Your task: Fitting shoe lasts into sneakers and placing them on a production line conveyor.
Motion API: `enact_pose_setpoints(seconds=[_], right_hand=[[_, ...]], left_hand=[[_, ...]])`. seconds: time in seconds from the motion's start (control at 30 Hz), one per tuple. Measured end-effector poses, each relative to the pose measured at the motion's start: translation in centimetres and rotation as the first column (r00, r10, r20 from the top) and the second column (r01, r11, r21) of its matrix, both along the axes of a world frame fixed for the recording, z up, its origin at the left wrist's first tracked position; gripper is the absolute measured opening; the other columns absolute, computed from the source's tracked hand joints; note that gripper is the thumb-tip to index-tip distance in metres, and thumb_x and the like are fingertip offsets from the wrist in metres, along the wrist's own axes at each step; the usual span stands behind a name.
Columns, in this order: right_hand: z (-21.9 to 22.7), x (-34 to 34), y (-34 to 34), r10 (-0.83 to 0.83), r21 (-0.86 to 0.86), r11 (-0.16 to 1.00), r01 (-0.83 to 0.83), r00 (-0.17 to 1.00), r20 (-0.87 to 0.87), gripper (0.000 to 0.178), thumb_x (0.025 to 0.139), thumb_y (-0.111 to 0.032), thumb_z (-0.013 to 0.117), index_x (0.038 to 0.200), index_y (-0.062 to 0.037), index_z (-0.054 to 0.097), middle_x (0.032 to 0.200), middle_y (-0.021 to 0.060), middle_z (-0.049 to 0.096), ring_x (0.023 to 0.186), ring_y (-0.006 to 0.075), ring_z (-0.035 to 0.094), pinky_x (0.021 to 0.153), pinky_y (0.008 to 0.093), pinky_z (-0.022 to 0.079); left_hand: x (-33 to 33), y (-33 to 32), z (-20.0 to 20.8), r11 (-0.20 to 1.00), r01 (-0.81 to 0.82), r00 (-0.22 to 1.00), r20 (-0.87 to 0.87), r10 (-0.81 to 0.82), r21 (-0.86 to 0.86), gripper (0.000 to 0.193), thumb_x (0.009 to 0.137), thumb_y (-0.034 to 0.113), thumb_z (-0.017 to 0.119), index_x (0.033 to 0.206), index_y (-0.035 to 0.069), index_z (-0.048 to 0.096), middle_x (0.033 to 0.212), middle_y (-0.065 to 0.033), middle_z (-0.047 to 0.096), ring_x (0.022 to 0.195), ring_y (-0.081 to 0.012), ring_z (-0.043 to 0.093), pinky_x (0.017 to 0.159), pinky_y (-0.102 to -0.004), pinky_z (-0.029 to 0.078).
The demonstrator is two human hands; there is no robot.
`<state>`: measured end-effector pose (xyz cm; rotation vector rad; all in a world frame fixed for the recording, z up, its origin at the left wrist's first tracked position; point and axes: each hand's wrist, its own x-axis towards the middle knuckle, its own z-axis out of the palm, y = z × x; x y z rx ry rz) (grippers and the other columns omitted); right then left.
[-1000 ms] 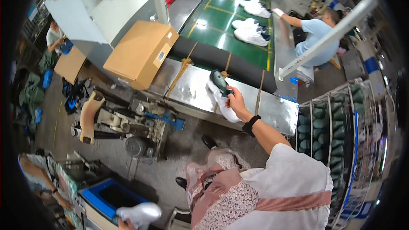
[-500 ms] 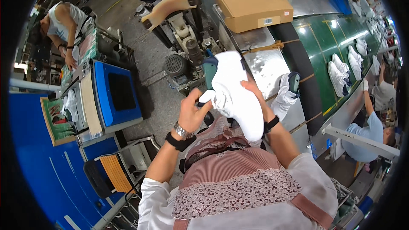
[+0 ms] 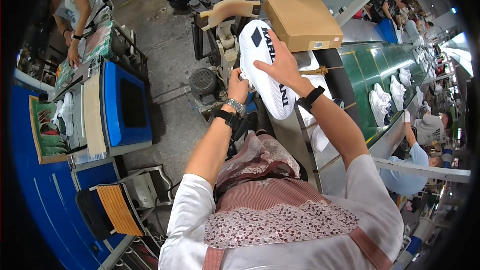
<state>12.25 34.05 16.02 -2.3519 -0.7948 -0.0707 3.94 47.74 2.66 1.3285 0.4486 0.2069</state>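
White shoe (image 3: 265, 65), sole side up, dark lettering and a dark diamond mark on the sole. Held in the air just right of the grey machine (image 3: 220, 55), toe end up near the tan padded arm (image 3: 230, 10) on top of that machine. Right hand (image 3: 280, 62) laid flat over the middle of the sole, fingers spread and curled round the far edge, gripping. Left hand (image 3: 239, 86) at the shoe's lower left edge, fingers pinched shut on the rim; exact contact point hidden by the knuckles. Metal watch on left wrist, black bands on both wrists.

Relative to the machine: cardboard box (image 3: 302, 22) just right, behind the shoe, resting on the metal bench. Green conveyor (image 3: 370, 70) further right, carrying pairs of white shoes (image 3: 380, 101). Round motor (image 3: 203, 81) at the machine's base, lower left. Blue cabinet (image 3: 125, 107) well left, across bare concrete floor. Chair with orange slatted seat (image 3: 117, 209) well below left. Another person in a grey sleeveless top (image 3: 82, 0) far upper left, hands on a worktable. More seated people far right along the conveyor, one in a blue shirt (image 3: 407, 170).
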Motion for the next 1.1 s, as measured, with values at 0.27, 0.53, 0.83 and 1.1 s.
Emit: enact_pose_setpoints(seconds=[0.27, 0.53, 0.83, 1.1], right_hand=[[3.4, 0.4, 4.4, 0.139, -0.345, 0.932, -0.111, 0.989, 0.057, 0.095, 0.071, -0.041, 0.078, 0.149, -0.0079, 0.035, 0.108, 0.0318, 0.057, 0.083, 0.0506, 0.067, 0.072, 0.0525, 0.057], [2.0, -2.4, 0.9, 0.034, -0.235, 0.972, -0.013, 0.996, 0.086, 0.097, 0.075, -0.037, 0.075, 0.156, -0.0058, 0.032, 0.111, 0.0252, 0.052, 0.088, 0.0449, 0.066, 0.076, 0.0508, 0.056], [1.0, -4.3, 0.7, -0.003, -0.114, 0.993, 0.017, 0.992, 0.127, 0.099, 0.075, -0.035, 0.078, 0.158, -0.0071, 0.030, 0.122, 0.0228, 0.050, 0.102, 0.0442, 0.064, 0.080, 0.0503, 0.056], [1.5, -5.9, -0.3, -0.092, -0.004, 0.996, 0.094, 0.979, 0.182, 0.100, 0.075, -0.033, 0.081, 0.158, -0.0118, 0.029, 0.131, 0.0224, 0.047, 0.110, 0.0450, 0.060, 0.085, 0.0513, 0.055]], left_hand=[[-0.1, -1.4, -0.6, 0.848, 0.033, 0.996, 0.092, 0.019, -0.529, 0.045, 0.093, -0.005, 0.046, 0.137, 0.002, 0.046, 0.132, -0.0151, 0.060, 0.118, -0.0285, 0.066, 0.095, -0.0439, 0.059], [-5.0, -4.4, 0.5, 0.360, 0.250, 0.963, 0.191, -0.192, -0.899, 0.092, 0.097, 0.074, 0.044, 0.150, -0.002, 0.041, 0.154, -0.0154, 0.048, 0.140, -0.0333, 0.049, 0.112, -0.0538, 0.044], [-3.0, -7.7, 4.9, 0.336, 0.289, 0.937, 0.337, 0.092, -0.896, 0.084, 0.101, 0.070, 0.040, 0.157, 0.008, 0.036, 0.154, -0.0118, 0.049, 0.137, -0.0302, 0.052, 0.114, -0.0457, 0.043], [-3.1, -7.9, 3.1, 0.394, 0.271, 0.943, 0.325, 0.076, -0.878, 0.070, 0.106, 0.057, 0.042, 0.156, 0.008, 0.036, 0.152, -0.0118, 0.050, 0.135, -0.0295, 0.052, 0.114, -0.0437, 0.043]])
